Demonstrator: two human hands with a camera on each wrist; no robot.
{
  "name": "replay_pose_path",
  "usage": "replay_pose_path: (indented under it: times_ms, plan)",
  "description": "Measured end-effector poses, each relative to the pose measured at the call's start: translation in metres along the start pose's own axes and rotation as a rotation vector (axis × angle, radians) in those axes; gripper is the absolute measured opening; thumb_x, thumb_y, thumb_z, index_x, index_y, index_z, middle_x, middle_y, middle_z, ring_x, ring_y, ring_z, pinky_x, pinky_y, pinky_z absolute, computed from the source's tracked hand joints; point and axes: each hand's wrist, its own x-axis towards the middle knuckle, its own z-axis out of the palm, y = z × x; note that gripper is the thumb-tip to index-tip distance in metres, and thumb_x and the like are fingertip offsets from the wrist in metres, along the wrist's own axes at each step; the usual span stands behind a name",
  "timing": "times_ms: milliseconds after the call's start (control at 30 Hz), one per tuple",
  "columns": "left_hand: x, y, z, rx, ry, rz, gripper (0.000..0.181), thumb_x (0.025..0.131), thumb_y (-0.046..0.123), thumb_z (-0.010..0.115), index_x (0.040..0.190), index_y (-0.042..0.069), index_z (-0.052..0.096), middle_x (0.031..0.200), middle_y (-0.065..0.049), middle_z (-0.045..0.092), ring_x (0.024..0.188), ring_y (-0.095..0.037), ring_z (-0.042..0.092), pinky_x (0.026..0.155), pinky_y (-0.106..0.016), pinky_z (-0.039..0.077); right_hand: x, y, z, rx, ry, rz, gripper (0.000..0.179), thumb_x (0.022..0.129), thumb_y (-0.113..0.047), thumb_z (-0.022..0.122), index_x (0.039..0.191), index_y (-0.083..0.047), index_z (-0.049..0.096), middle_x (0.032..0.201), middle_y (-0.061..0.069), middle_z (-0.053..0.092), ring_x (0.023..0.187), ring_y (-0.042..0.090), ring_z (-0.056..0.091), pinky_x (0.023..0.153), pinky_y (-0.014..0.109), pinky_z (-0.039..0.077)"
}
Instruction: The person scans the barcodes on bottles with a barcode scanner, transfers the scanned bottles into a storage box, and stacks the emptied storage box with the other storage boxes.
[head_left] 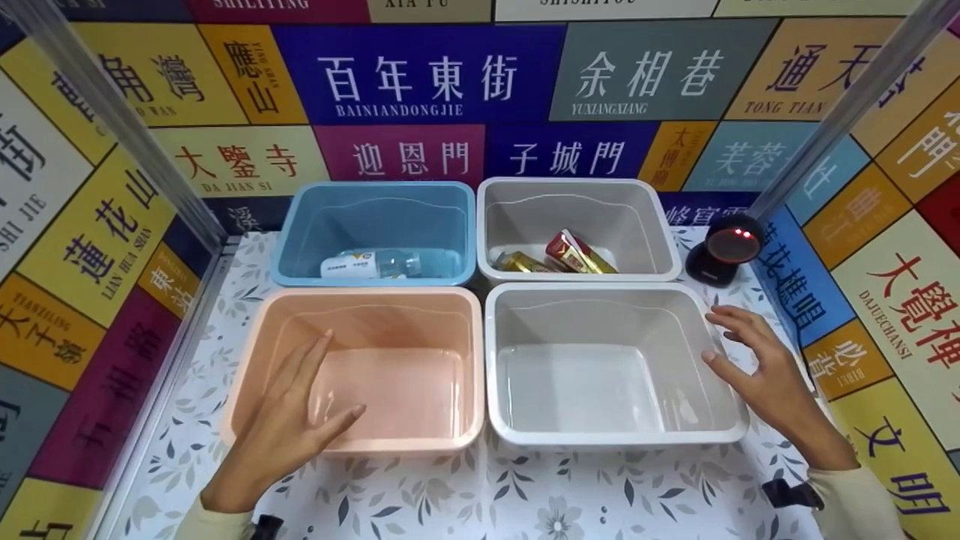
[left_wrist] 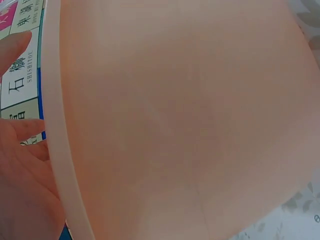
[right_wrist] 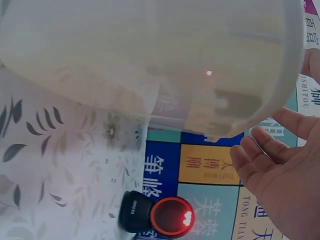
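My left hand [head_left: 289, 416] hovers over the left side of the peach bin [head_left: 360, 444], fingers loosely straight and holding nothing. In the left wrist view the bin's outer wall [left_wrist: 175, 120] fills most of the picture, with the left hand [left_wrist: 25, 170] at its rim. Beside the right rim of the front white bin [head_left: 615, 436] is my right hand [head_left: 769, 371], its fingers spread and slightly bent around nothing. The right wrist view has that hand [right_wrist: 280, 165] close to the bin's edge; whether it touches is unclear. Neither front bin has anything inside.
Behind stands a blue bin [head_left: 375, 187] with clear plastic bottles [head_left: 375, 264]. A grey bin [head_left: 577, 186] beside it holds a red and gold package [head_left: 577, 253] and a gold one [head_left: 525, 262]. A black scanner [head_left: 724, 251] with red lights stands at the right. Printed panels surround the table.
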Motion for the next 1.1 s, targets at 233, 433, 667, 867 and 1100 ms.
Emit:
replay_pose_path:
  times_ms: [233, 433, 667, 867, 1100]
  plan:
    - [0.006, 0.006, 0.011, 0.011, -0.007, 0.076, 0.111, 0.089, 0.036, 0.094, 0.176, 0.015, 0.029, 0.172, -0.021, 0.041, 0.147, -0.045, 0.051, 0.111, -0.067, 0.050, -0.012, 0.007, 0.005, 0.056, 0.014, 0.018, 0.054, 0.097, 0.009, 0.075, 0.149, 0.004, 0.064, 0.155, 0.020, 0.056, 0.137, -0.003, 0.049, 0.107, 0.007, 0.040]
    - [0.014, 0.016, 0.022, 0.004, -0.076, 0.074, 0.107, 0.092, 0.045, 0.090, 0.176, 0.015, 0.030, 0.172, -0.020, 0.041, 0.152, -0.044, 0.047, 0.114, -0.067, 0.047, -0.018, 0.010, 0.009, 0.094, 0.024, 0.057, 0.057, 0.098, 0.010, 0.073, 0.154, 0.003, 0.060, 0.154, 0.018, 0.055, 0.134, 0.001, 0.053, 0.106, 0.007, 0.043]
    - [0.021, 0.028, 0.034, -0.006, -0.122, 0.090, 0.104, 0.096, 0.052, 0.084, 0.177, 0.017, 0.028, 0.174, -0.017, 0.040, 0.154, -0.042, 0.045, 0.116, -0.066, 0.046, -0.024, 0.013, 0.014, 0.151, 0.029, 0.118, 0.063, 0.102, 0.006, 0.071, 0.161, 0.001, 0.050, 0.154, 0.013, 0.055, 0.129, -0.001, 0.058, 0.100, 0.007, 0.047]
    - [0.029, 0.039, 0.040, 0.000, -0.115, 0.132, 0.103, 0.096, 0.053, 0.083, 0.177, 0.018, 0.029, 0.173, -0.014, 0.042, 0.154, -0.038, 0.046, 0.117, -0.061, 0.046, -0.030, 0.017, 0.016, 0.227, 0.008, 0.150, 0.062, 0.107, 0.005, 0.064, 0.165, 0.002, 0.043, 0.158, 0.002, 0.053, 0.132, 0.000, 0.059, 0.097, 0.009, 0.050]
    - [0.037, 0.050, 0.047, -0.010, -0.130, 0.193, 0.100, 0.099, 0.054, 0.079, 0.176, 0.014, 0.030, 0.173, -0.015, 0.041, 0.154, -0.035, 0.046, 0.119, -0.057, 0.046, -0.039, 0.015, 0.015, 0.309, -0.008, 0.160, 0.063, 0.106, 0.009, 0.061, 0.165, 0.004, 0.042, 0.158, -0.004, 0.054, 0.137, 0.001, 0.058, 0.100, 0.012, 0.051]
